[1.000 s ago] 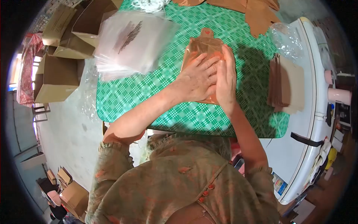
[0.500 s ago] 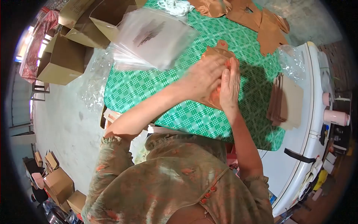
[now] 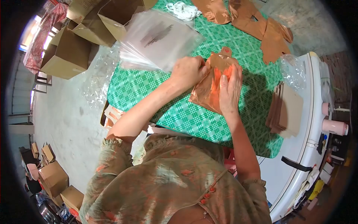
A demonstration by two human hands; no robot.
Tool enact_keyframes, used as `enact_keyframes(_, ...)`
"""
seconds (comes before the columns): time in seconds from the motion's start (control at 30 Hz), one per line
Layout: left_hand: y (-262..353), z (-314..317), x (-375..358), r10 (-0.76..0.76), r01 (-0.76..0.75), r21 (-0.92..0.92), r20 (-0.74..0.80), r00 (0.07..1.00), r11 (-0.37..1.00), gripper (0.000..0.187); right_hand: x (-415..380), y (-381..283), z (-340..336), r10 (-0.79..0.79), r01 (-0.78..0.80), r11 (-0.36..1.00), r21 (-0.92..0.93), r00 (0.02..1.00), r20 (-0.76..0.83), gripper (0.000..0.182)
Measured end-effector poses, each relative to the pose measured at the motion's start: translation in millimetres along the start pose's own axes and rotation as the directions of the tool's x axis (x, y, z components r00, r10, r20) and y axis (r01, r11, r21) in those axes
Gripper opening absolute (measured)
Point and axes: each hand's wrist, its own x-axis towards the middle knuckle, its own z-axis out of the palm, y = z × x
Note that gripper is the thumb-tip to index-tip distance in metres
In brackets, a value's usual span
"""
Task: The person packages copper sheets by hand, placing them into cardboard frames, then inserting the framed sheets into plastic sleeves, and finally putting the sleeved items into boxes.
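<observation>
A shiny brown plastic packet (image 3: 209, 89) with a bright orange patch lies on the green checked tablecloth (image 3: 179, 115). Its top end has a small tab with a red mark. My left hand (image 3: 188, 72) is closed, fingers curled at the packet's left edge near the top; the exact pinch is partly hidden. On the packet's right side rests my right hand (image 3: 231, 89), its fingers stretched out and lying flat. Up and left of my left hand is a stack of clear plastic sheets or bags (image 3: 160, 41) with a dark smudge.
Brown flat pieces (image 3: 274, 41) lie at the table's far right. White cord (image 3: 182, 10) is bundled at the far edge. Brown cards (image 3: 289, 108) stand on the right beside a white surface (image 3: 315, 86). Open cardboard boxes (image 3: 65, 56) sit at the upper left, pink spools (image 3: 334, 127) at far right.
My left hand has moved from lying across the packet to its upper left edge, and its fingers have curled. More of the packet shows. My right hand stays on the right side.
</observation>
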Motion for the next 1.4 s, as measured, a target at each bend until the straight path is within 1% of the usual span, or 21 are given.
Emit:
enact_keyframes(0.1,-7.8,2.6,5.7,0.037,-0.037,-0.01,-0.027,0.999,0.999,0.036,-6.4,7.9,6.3,0.042,-0.043,0.998,-0.05,0.999,-0.002,0.061)
enact_keyframes(0.13,-7.7,2.4,7.1,0.028,-0.028,-0.01,-0.006,1.0,1.0,0.037,-8.1,10.2,8.1,0.057,-0.057,0.996,-0.074,0.998,-0.007,0.062)
enact_keyframes(0.23,-4.9,0.7,10.5,0.007,-0.007,-0.007,0.048,0.999,1.0,0.04,-8.6,10.7,6.3,0.079,-0.078,0.996,-0.039,0.996,0.029,0.065)
enact_keyframes(0.3,-2.5,-0.1,13.1,0.002,-0.002,-0.002,0.073,0.997,1.0,0.041,-8.4,11.5,6.3,0.07,-0.068,0.996,-0.049,0.997,0.03,0.065)
enact_keyframes(0.4,-1.1,0.6,15.7,-0.019,0.022,-0.053,0.062,0.998,0.998,0.041,-9.2,11.5,7.7,0.095,-0.093,0.994,-0.058,0.995,0.035,0.066)
enact_keyframes(0.43,-0.8,1.1,16.4,-0.013,0.016,-0.054,0.054,0.998,0.998,0.04,-9.3,11.4,8.1,0.111,-0.109,0.992,-0.06,0.993,0.037,0.066)
enact_keyframes(0.5,-0.9,2.8,16.8,-0.001,0.004,-0.057,0.041,0.999,0.998,0.039,-8.5,10.2,6.2,0.089,-0.086,0.995,-0.058,0.995,0.044,0.065)
enact_keyframes(0.6,-3.2,7.1,18.8,-0.007,0.01,-0.044,0.064,0.998,0.999,0.035,-9.4,11.9,7.5,0.087,-0.084,0.994,-0.069,0.995,0.051,0.067)
enact_keyframes(0.7,-9.7,13.6,23.5,0.001,0.0,-0.074,0.026,1.0,0.997,0.03,-8.4,10.1,7.3,0.081,-0.075,0.993,-0.093,0.995,0.064,0.068)
enact_keyframes(0.73,-9.8,12.2,24.8,-0.009,0.011,-0.023,0.069,0.998,1.0,0.029,-8.0,9.1,6.7,0.075,-0.068,0.992,-0.102,0.995,0.07,0.067)
enact_keyframes(0.8,-9.6,8.1,27.8,-0.036,0.025,0.077,0.153,0.988,0.997,0.027,-8.7,12.4,8.3,0.064,-0.045,0.982,-0.182,0.993,0.102,0.067)
enact_keyframes(0.9,-13.0,10.4,32.9,0.032,-0.058,0.167,0.159,0.987,0.984,0.027,-8.9,11.9,10.0,0.055,-0.019,0.963,-0.268,0.991,0.126,0.068)
enact_keyframes(1.0,-13.4,15.9,37.2,0.043,-0.09,0.279,0.17,0.984,0.956,0.028,-8.4,9.3,10.5,0.049,-0.006,0.95,-0.311,0.99,0.131,0.068)
enact_keyframes(1.1,-9.5,13.1,36.7,0.072,-0.118,0.3,0.16,0.985,0.947,0.028,-10.3,10.8,12.3,0.032,0.012,0.94,-0.342,0.992,0.122,0.068)
enact_keyframes(1.2,-5.1,14.7,40.2,0.041,-0.118,0.37,0.208,0.977,0.922,0.027,-10.4,12.9,14.6,0.009,0.038,0.919,-0.393,0.993,0.117,0.068)
enact_keyframes(1.3,-0.4,17.7,36.0,0.087,-0.16,0.475,0.173,0.981,0.865,0.023,-11.9,12.6,16.8,-0.002,0.05,0.901,-0.431,0.994,0.112,0.07)
enact_keyframes(1.4,10.7,16.9,22.7,0.077,-0.142,0.562,0.138,0.987,0.815,0.02,-10.8,10.2,16.4,-0.014,0.058,0.897,-0.439,0.995,0.103,0.07)
